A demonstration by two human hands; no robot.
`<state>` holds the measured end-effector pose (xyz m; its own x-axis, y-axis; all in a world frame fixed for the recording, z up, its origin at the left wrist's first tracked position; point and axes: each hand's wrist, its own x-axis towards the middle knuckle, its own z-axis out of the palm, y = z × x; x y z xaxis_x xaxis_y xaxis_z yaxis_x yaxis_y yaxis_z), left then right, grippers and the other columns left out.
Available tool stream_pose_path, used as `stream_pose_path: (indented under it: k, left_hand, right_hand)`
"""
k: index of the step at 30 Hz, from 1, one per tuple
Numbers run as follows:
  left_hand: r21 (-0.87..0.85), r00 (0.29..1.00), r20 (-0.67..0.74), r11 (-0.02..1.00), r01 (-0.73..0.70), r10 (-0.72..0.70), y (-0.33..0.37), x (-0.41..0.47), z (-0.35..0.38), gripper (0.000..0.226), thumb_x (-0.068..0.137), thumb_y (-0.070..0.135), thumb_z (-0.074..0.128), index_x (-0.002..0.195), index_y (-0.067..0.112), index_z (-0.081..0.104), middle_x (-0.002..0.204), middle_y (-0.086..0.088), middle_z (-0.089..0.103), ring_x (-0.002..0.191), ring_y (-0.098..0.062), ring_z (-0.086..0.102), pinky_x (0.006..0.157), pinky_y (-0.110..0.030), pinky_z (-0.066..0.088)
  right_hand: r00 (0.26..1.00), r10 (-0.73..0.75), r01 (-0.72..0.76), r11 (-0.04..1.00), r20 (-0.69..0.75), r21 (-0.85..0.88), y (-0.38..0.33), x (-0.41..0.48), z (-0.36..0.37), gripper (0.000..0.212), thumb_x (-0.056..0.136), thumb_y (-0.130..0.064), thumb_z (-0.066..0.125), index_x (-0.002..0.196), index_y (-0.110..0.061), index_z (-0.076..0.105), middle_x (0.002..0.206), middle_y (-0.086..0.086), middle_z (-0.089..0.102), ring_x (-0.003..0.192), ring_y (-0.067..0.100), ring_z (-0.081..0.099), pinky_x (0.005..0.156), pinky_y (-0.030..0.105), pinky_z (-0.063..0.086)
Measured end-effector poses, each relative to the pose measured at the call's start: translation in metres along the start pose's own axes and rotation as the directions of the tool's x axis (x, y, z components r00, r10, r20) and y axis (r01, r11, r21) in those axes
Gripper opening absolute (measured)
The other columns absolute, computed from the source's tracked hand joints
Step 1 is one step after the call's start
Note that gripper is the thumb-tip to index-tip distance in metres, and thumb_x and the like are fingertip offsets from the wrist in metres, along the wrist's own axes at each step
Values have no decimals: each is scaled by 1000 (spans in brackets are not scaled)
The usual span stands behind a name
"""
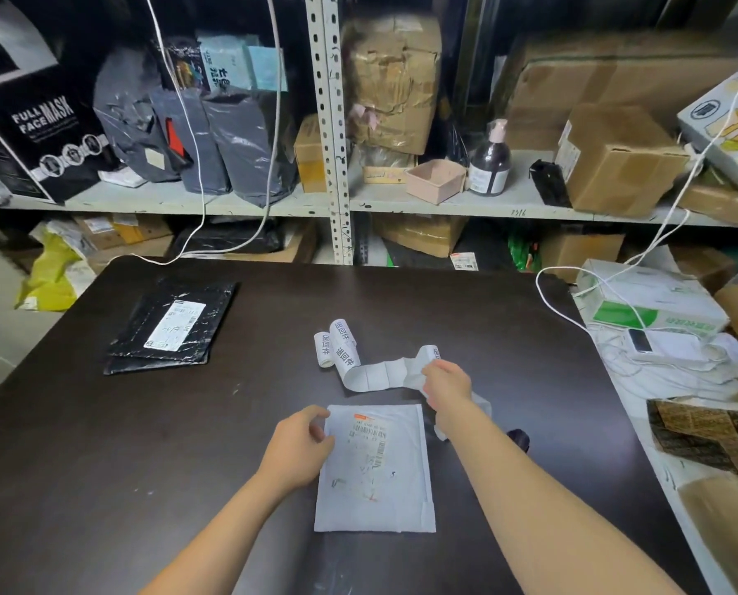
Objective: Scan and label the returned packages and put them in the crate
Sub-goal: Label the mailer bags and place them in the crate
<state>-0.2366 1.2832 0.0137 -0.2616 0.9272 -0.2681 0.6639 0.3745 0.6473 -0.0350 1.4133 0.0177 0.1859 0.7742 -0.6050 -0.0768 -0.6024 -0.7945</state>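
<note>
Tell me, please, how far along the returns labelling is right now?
Done: nothing provable; the black packages lying on the table show a shipping label. In hand: the left hand pinches a corner of the white mailer while the right hand grips the label strip. To do: label it, then crate everything; no crate is in view.

The counter [401, 294] is dark brown, near black; the white mailer [375, 500] bears a label with an orange strip and black barcode; the black mailers [144, 337] are glossy, their label white with black print; the label strip [375, 371] is white with black characters; the shelf [508, 204] is pale grey; the tray [435, 182] pink; the mask box [45, 135] black, lettered white; the cardboard box [616, 161] brown; the bag [54, 272] yellow-green.
</note>
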Motion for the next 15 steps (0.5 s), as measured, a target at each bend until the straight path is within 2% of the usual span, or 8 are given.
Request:
stream_pose_path:
  k: [3, 5, 7, 9, 10, 12, 15]
  left_hand:
    - [-19, 1000, -7, 1000, -13, 13, 4, 4, -3, 32, 88, 17, 63, 119, 22, 65, 90, 7, 66, 73, -5, 57, 65, -15, 44]
    - [-45, 1000, -21, 999, -17, 16, 6, 7, -5, 31, 88, 18, 64, 119, 21, 65, 89, 6, 65, 71, -4, 56, 65, -14, 45]
    - [-71, 999, -25, 997, -28, 26, 8, 10, -5, 31, 89, 20, 64, 120, 22, 65, 91, 6, 65, 74, -7, 58, 71, -19, 50]
    - [-95, 999, -16, 995, -34, 33, 12, 11, -4, 31, 89, 20, 64, 121, 21, 63, 92, 6, 64, 76, -10, 60, 77, -26, 53]
    - [-107, 999, -15, 994, -37, 35, 14, 12, -3, 31, 89, 19, 64, 121, 20, 63, 92, 5, 64, 74, -10, 59, 77, -27, 53]
    - [-128, 999, -34, 991, -47, 43, 17, 14, -3, 31, 90, 18, 64, 120, 18, 64, 93, 6, 64, 72, -6, 57, 74, -21, 51]
    - [-100, 976, -148, 980, -173, 157, 26, 16, -3, 27, 89, 14, 66, 116, 17, 67, 96, 12, 59, 83, -3, 56, 73, -7, 42]
  right_hand:
    - [999, 44, -44, 999, -16, 16, 2, 17, 9, 31, 87, -14, 68, 118, -15, 69, 95, 4, 61, 64, 17, 51, 56, 27, 41]
    - [997, 52, -50, 998, -60, 44, 5, 22, 16, 23, 85, -17, 75, 107, -13, 70, 99, 5, 67, 78, 23, 62, 67, 29, 49]
    - [992, 41, -31, 996, -115, 87, 8, 23, 22, 15, 82, -18, 80, 92, -20, 68, 106, 3, 66, 91, 24, 64, 76, 30, 50]
    - [990, 3, 12, 994, -138, 107, 10, 22, 24, 12, 82, -16, 80, 81, -22, 69, 102, 1, 67, 88, 23, 64, 75, 29, 51]
    - [988, -12, 28, 994, -151, 107, 11, 21, 23, 9, 83, -16, 80, 82, -21, 72, 97, -1, 68, 84, 21, 64, 73, 29, 52]
    - [983, -50, 67, 993, -177, 93, 11, 13, 21, 7, 82, -16, 78, 88, -19, 76, 88, -6, 69, 76, 18, 64, 64, 25, 51]
    - [985, -148, 152, 987, -90, 46, 15, -1, 15, 13, 83, -13, 76, 90, -23, 72, 93, -10, 68, 81, 9, 65, 63, 21, 49]
